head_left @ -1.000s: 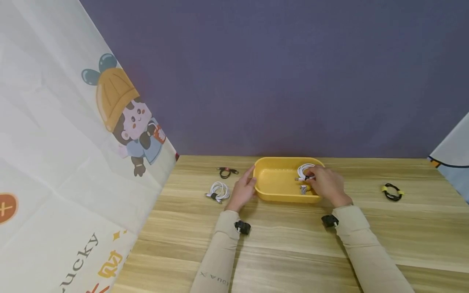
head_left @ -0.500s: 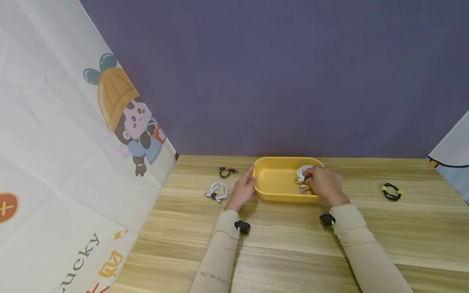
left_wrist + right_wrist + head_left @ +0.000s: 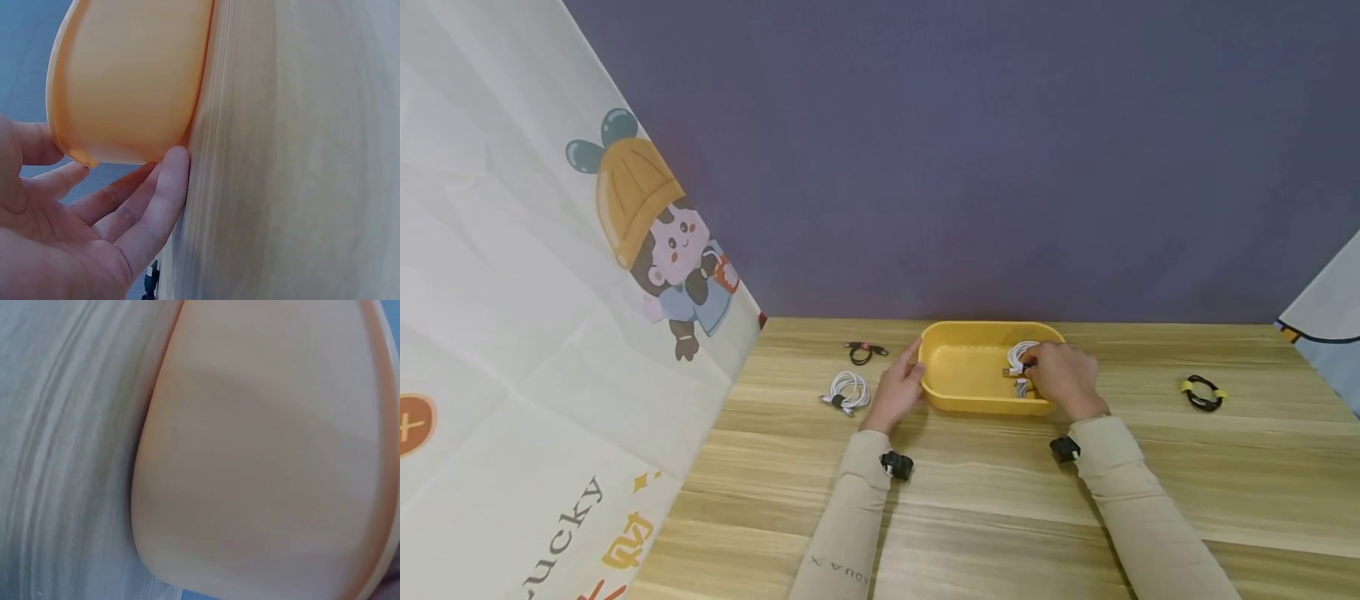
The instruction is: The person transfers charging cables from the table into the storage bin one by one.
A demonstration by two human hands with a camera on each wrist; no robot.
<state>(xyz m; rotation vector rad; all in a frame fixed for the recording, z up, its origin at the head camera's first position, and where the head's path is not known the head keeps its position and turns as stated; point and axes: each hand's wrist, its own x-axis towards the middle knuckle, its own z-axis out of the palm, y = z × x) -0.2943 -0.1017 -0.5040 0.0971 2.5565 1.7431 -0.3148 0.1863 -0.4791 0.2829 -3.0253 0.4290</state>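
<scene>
A yellow plastic bin [image 3: 964, 377] stands on the wooden table against the back wall. My left hand [image 3: 896, 393] rests at its left end; in the left wrist view the thumb is by the rim and the fairly straight fingers [image 3: 172, 181] touch the outer wall. Reaching in at the right end, my right hand [image 3: 1064, 379] pinches a coiled white cable [image 3: 1019, 353] with a dark tie. Just below that coil lies a grey cable [image 3: 1022, 388] in the bin. The right wrist view holds only the bin's outer wall [image 3: 262, 450], so those fingertips are hidden there.
Left of the bin lie a black cable with a red tie [image 3: 866, 352] and a coiled white cable with a black tie [image 3: 848, 392]. A black cable coil with yellow ties [image 3: 1202, 392] lies far right. A dark purple wall [image 3: 970, 167] rises behind the table.
My right hand has shifted slightly left inside the bin, and the white coil it holds sits a little lower. The left hand and the bin have stayed in place.
</scene>
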